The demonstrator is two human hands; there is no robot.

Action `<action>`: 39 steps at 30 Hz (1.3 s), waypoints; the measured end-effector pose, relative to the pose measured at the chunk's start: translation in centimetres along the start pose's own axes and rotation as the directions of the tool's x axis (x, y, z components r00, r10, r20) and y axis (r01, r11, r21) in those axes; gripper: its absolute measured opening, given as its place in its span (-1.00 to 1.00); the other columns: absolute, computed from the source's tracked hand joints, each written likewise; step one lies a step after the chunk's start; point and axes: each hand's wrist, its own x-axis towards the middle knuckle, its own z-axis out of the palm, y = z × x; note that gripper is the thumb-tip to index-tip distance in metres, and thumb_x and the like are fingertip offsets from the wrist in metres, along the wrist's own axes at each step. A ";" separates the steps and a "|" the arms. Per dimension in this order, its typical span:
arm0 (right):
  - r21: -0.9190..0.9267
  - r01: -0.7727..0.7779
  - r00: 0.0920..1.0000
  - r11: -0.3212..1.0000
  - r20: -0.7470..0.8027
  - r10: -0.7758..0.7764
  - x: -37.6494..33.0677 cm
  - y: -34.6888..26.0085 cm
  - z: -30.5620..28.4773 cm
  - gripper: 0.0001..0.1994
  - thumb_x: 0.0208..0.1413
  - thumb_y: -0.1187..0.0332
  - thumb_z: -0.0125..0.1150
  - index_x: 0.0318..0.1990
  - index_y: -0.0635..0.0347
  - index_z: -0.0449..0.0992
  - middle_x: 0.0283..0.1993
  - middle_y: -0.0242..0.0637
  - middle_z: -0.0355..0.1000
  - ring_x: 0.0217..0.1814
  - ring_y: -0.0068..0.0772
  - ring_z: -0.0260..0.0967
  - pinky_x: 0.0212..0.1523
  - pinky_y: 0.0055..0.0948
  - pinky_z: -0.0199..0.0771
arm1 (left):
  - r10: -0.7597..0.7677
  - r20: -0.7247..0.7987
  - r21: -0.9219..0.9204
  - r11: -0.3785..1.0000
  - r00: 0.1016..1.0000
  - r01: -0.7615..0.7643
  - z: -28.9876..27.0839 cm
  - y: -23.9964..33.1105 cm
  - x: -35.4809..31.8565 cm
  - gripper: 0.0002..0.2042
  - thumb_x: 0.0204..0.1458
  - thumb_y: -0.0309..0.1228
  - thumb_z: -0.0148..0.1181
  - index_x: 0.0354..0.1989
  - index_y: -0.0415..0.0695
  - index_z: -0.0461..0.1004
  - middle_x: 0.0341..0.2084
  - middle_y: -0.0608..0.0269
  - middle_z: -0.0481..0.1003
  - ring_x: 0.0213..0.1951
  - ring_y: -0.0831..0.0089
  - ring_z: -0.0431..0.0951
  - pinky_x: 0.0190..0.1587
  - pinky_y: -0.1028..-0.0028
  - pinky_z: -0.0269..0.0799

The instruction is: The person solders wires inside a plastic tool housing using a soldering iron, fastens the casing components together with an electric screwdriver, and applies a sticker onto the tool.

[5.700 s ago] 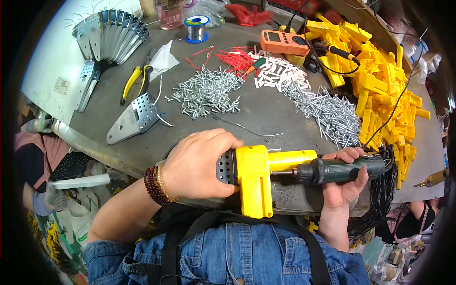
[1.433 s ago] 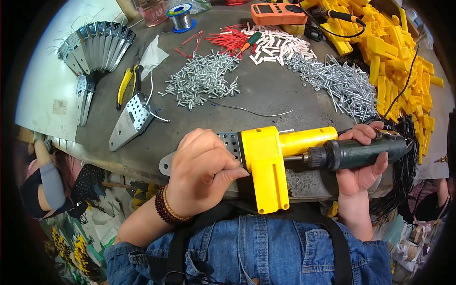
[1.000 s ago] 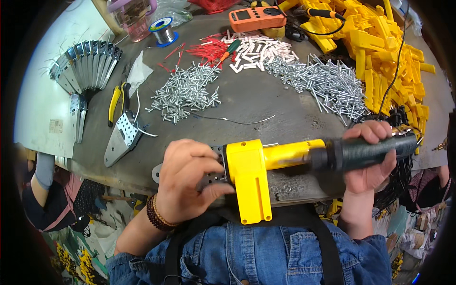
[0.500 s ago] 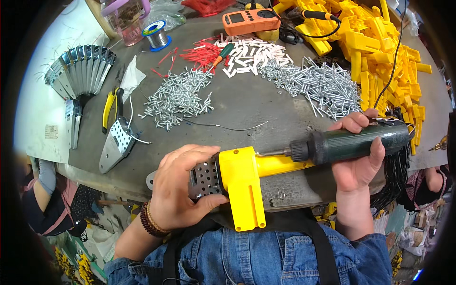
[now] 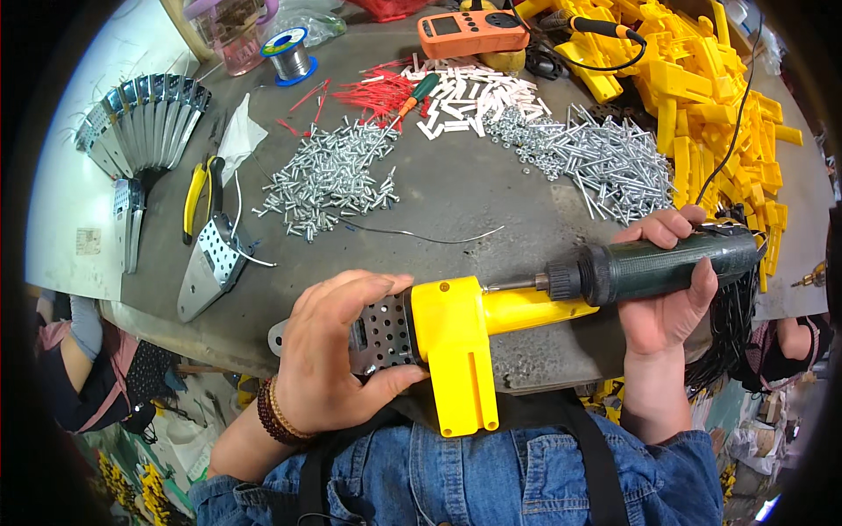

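Observation:
My left hand (image 5: 329,351) is closed round a perforated metal plate (image 5: 384,335) that joins a yellow plastic housing (image 5: 447,324). This housing has a handle pointing right and a grooved block hanging toward my body. In my right hand (image 5: 664,307) lies a dark green electric screwdriver (image 5: 671,267), held level with the fingers wrapped round its body. Its bit (image 5: 513,284) points left and meets the housing's right side, just above the handle. Whether the tip sits in a screw cannot be made out.
Piles of screws (image 5: 329,180), long bolts (image 5: 618,162), white sleeves (image 5: 474,92) and yellow housings (image 5: 702,96) cover the table's far half. Pliers (image 5: 203,197) and another perforated plate (image 5: 213,267) lie left. An orange meter (image 5: 474,33) and solder spool (image 5: 289,57) stand at the back.
The view has shifted a little. The yellow housing sits slightly lower and farther right in the picture, and the screwdriver stays against it. Both hands keep their grips.

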 end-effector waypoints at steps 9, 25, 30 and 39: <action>0.123 -0.067 0.997 0.990 0.035 0.063 0.7 0.7 -0.8 -0.62 -0.10 0.37 0.44 -0.15 -0.11 0.37 -0.10 -0.53 0.26 0.00 -0.54 0.26 0.33 -0.18 0.12 | -0.026 0.008 -0.015 1.000 1.000 0.027 0.2 0.1 0.2 -0.18 -0.39 -0.37 0.50 0.16 -0.19 0.23 -0.02 0.14 0.51 0.00 0.13 0.47 0.05 0.22 0.26; 0.101 -0.121 0.993 0.987 0.014 0.121 1.3 0.6 -0.3 -0.54 -0.10 0.41 0.43 -0.03 -0.10 0.37 -0.08 -0.49 0.25 0.00 -0.53 0.26 0.32 -0.20 0.10 | 0.059 0.232 0.102 0.991 0.971 -0.084 -2.0 -0.7 2.7 -0.29 -0.37 -0.18 0.46 0.04 -0.21 0.38 -0.11 0.11 0.44 -0.02 0.11 0.43 0.09 0.26 0.21; 0.075 -0.133 0.990 0.988 -0.046 0.137 1.2 0.5 -1.4 -0.52 -0.10 0.43 0.42 -0.02 -0.10 0.35 -0.09 -0.50 0.26 -0.01 -0.54 0.26 0.34 -0.18 0.08 | 0.208 0.345 0.100 0.961 0.915 -0.257 -2.0 -1.7 4.3 -0.37 -0.46 -0.22 0.44 -0.09 -0.16 0.42 -0.20 0.13 0.41 -0.11 0.17 0.41 -0.09 0.29 0.21; 0.167 -0.315 0.948 0.934 0.001 0.320 3.1 0.2 -1.9 -0.54 -0.19 0.55 0.45 -0.21 -0.18 0.33 -0.17 -0.68 0.26 -0.04 -0.64 0.28 0.38 -0.15 0.03 | 0.156 0.392 -0.120 0.986 0.906 -0.118 -1.2 -3.3 5.2 -0.44 -0.51 -0.28 0.40 -0.21 -0.17 0.38 -0.34 0.14 0.32 -0.24 0.14 0.36 -0.21 0.28 0.18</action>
